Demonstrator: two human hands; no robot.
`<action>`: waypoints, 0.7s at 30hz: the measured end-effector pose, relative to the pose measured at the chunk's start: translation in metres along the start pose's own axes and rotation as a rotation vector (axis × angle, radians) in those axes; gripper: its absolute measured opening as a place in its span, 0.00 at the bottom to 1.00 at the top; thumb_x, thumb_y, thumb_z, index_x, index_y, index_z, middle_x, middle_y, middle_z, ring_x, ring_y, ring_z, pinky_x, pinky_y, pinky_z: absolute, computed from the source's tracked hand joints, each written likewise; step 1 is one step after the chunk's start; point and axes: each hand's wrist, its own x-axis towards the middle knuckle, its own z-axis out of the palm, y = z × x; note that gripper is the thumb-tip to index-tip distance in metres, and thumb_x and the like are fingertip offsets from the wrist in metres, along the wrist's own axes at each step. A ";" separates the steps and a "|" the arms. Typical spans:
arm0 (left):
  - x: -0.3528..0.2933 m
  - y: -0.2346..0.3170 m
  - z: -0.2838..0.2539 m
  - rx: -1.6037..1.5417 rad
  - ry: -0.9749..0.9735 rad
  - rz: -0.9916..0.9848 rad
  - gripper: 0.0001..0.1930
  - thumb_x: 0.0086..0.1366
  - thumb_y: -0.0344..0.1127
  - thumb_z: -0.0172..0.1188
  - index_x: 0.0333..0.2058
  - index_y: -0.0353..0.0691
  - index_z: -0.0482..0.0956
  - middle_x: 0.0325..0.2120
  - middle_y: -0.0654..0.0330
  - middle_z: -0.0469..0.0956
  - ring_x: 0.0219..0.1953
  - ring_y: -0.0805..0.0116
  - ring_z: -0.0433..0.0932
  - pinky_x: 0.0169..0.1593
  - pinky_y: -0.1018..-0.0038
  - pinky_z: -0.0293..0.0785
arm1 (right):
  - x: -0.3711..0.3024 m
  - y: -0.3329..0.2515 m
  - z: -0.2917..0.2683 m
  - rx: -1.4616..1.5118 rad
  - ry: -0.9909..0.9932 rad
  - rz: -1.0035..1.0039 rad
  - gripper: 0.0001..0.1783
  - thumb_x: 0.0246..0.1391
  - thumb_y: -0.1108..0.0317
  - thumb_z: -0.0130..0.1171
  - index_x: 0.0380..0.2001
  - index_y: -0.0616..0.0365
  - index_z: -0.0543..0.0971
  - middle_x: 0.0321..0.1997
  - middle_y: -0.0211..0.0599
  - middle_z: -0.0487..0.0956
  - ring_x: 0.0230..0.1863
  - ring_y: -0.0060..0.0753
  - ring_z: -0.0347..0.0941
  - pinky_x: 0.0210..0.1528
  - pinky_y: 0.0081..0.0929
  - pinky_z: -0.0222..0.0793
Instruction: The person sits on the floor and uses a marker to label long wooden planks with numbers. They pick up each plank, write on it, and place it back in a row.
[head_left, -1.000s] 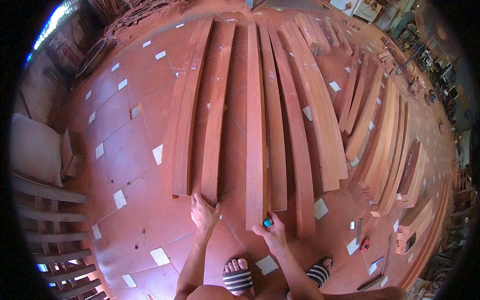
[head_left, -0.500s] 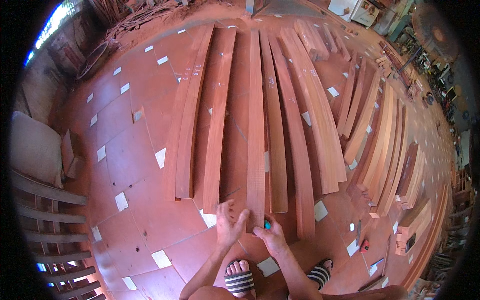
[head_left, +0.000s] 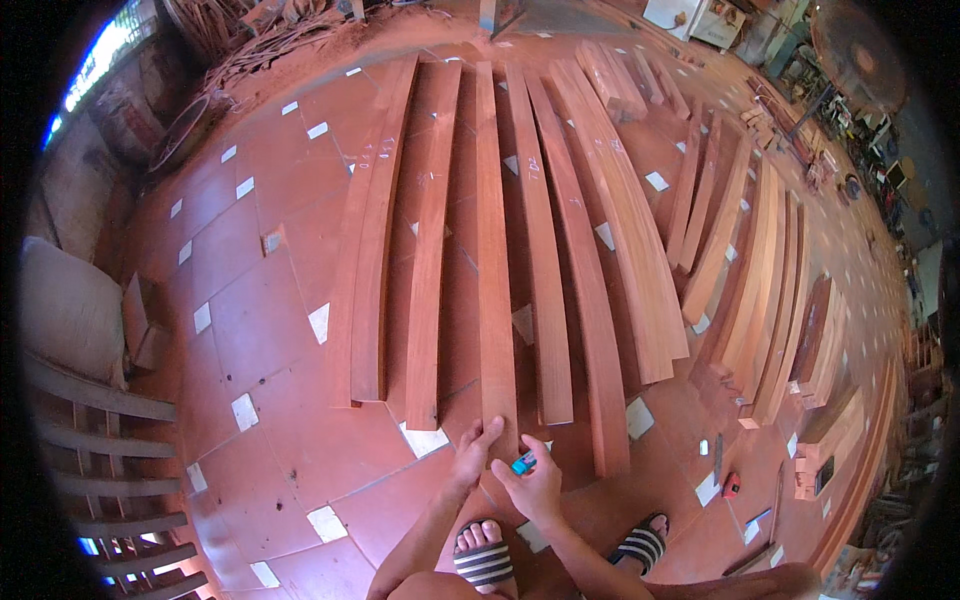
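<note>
A long reddish-brown wooden beam (head_left: 494, 250) lies on the floor before me, its near end between my hands. My left hand (head_left: 472, 458) grips the left edge of that end, thumb up along the side and fingers partly hidden behind. My right hand (head_left: 533, 485) is closed on a small teal object (head_left: 523, 463), pinched between thumb and fingers just right of the beam end. What kind of object it is cannot be made out. Just to the right runs another beam (head_left: 545, 300) with white chalk-like marks, and to the left a similar beam (head_left: 428, 300).
More long boards (head_left: 635, 250) and stacked timber (head_left: 765, 300) lie to the right. A red tape-measure-like tool (head_left: 731, 485) rests on the tiled floor (head_left: 250, 330). At the left stands a slatted wooden piece (head_left: 100, 440). My striped sandals (head_left: 484, 563) are close below.
My left hand has closed in on the beam's near end. The right hand has turned, bringing the teal object into fuller view. The middle beam's near end has shifted slightly left.
</note>
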 end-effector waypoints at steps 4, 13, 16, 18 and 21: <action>0.007 -0.025 -0.017 -0.473 -0.207 -0.124 0.38 0.75 0.66 0.46 0.62 0.33 0.71 0.53 0.50 0.80 0.54 0.54 0.81 0.61 0.59 0.77 | -0.013 -0.007 0.012 0.029 0.091 -0.041 0.48 0.40 0.51 0.81 0.61 0.63 0.71 0.45 0.53 0.82 0.43 0.47 0.82 0.43 0.41 0.78; 0.021 -0.046 -0.014 -0.911 -0.407 -0.113 0.39 0.73 0.70 0.46 0.63 0.38 0.71 0.51 0.50 0.81 0.51 0.54 0.82 0.58 0.55 0.80 | -0.019 -0.042 0.017 -0.225 0.141 -0.169 0.54 0.38 0.51 0.80 0.65 0.63 0.66 0.51 0.60 0.78 0.54 0.64 0.74 0.56 0.54 0.70; 0.034 -0.070 -0.032 -0.910 -0.451 -0.103 0.38 0.74 0.69 0.45 0.64 0.41 0.71 0.53 0.53 0.81 0.52 0.55 0.82 0.60 0.55 0.78 | -0.013 -0.052 0.017 -0.204 0.107 -0.173 0.52 0.38 0.52 0.80 0.63 0.64 0.68 0.53 0.60 0.78 0.54 0.64 0.74 0.56 0.54 0.71; 0.038 -0.079 -0.037 -0.871 -0.441 -0.108 0.37 0.74 0.69 0.44 0.64 0.42 0.72 0.55 0.54 0.80 0.53 0.56 0.81 0.61 0.56 0.77 | -0.007 -0.035 0.024 -0.226 0.151 -0.251 0.51 0.37 0.52 0.79 0.62 0.64 0.69 0.52 0.60 0.79 0.53 0.64 0.76 0.54 0.54 0.73; 0.033 -0.074 -0.032 -0.682 -0.245 -0.103 0.36 0.75 0.68 0.44 0.62 0.42 0.74 0.55 0.54 0.81 0.51 0.59 0.82 0.58 0.59 0.78 | -0.007 -0.032 0.024 -0.181 0.106 -0.074 0.48 0.38 0.52 0.79 0.60 0.64 0.71 0.46 0.58 0.82 0.46 0.62 0.81 0.47 0.53 0.77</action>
